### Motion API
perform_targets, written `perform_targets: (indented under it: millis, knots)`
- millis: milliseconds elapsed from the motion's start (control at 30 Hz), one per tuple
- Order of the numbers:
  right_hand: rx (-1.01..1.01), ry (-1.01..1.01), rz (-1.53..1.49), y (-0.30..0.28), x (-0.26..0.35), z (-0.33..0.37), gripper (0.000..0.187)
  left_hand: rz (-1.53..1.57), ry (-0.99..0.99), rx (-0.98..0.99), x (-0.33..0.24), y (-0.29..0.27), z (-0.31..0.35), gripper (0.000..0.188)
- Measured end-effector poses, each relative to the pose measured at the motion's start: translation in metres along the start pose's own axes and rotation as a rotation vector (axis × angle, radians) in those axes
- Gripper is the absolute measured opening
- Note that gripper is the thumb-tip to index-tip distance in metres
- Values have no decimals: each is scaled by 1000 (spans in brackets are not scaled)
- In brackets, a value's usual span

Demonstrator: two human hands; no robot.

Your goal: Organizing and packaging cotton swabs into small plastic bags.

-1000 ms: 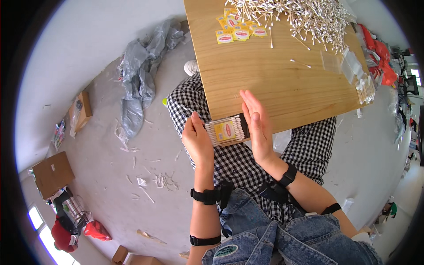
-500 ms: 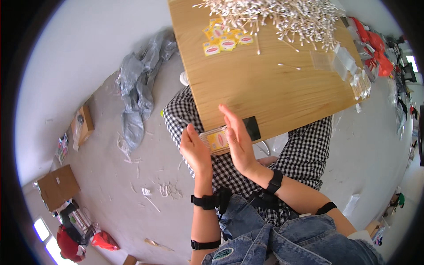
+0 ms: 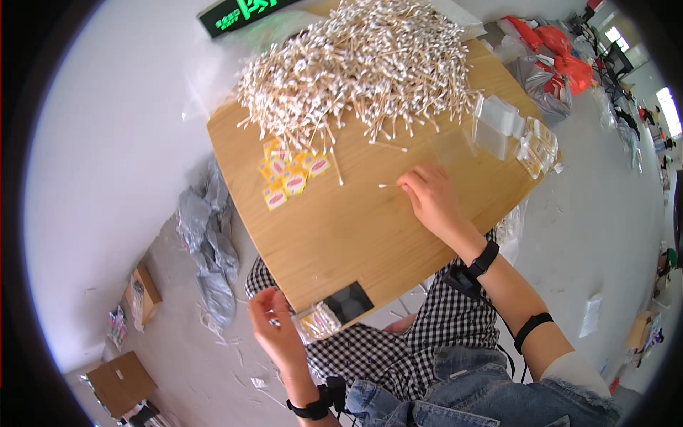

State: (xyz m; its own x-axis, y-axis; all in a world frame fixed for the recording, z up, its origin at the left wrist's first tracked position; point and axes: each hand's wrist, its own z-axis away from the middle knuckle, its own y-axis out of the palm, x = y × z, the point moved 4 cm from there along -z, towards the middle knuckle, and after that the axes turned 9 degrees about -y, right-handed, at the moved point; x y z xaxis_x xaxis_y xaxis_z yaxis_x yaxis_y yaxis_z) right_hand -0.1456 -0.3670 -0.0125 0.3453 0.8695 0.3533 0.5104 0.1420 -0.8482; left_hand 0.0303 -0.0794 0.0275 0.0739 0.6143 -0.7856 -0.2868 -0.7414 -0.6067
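My right hand (image 3: 430,199) is over the middle of the wooden table, its fingertips pinched on one end of a single cotton swab (image 3: 388,186). At the near left corner, my left hand (image 3: 276,334) is beside a small clear box of cotton swabs (image 3: 320,322). Its fingers are loosely bent, with nothing visible in them. The box lies at the table's edge against a flat dark rectangle (image 3: 348,302). Several yellow-and-white cards (image 3: 294,183) with a red oval lie in a loose cluster farther left. Another loose swab (image 3: 337,168) lies beside them.
A large heap of cotton swabs (image 3: 363,64) covers the far part of the table (image 3: 356,235). Clear plastic boxes (image 3: 496,124) stand at its right side. Grey plastic sheeting (image 3: 206,242) lies on the floor at left, with a cardboard box (image 3: 121,384) nearer.
My right hand has left the swab box and reached forward and right to a loose swab on the table. My left hand remains near the box. The view has shifted, showing more of the heap.
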Motion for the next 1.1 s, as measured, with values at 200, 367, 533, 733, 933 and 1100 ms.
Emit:
perform_targets:
  millis: [200,367,533,733,933,1100]
  knots:
    - [-190,141,-128,-4,-42,-39,26,-45,227,480,-87,92,16,16]
    - [-442,219,21,-6,-58,-83,32,-23,333,584,-108,128,30,14]
    - [-355,289,-53,14,-75,-83,27,-54,312,567,-97,129,33,13]
    - [-268,188,-186,-3,-34,-37,25,-101,299,515,-83,125,25,14]
    - [-136,184,-228,-9,3,6,23,-225,448,447,-80,133,30,26]
    - [-86,68,-252,-13,24,25,22,-271,470,427,-76,138,33,36]
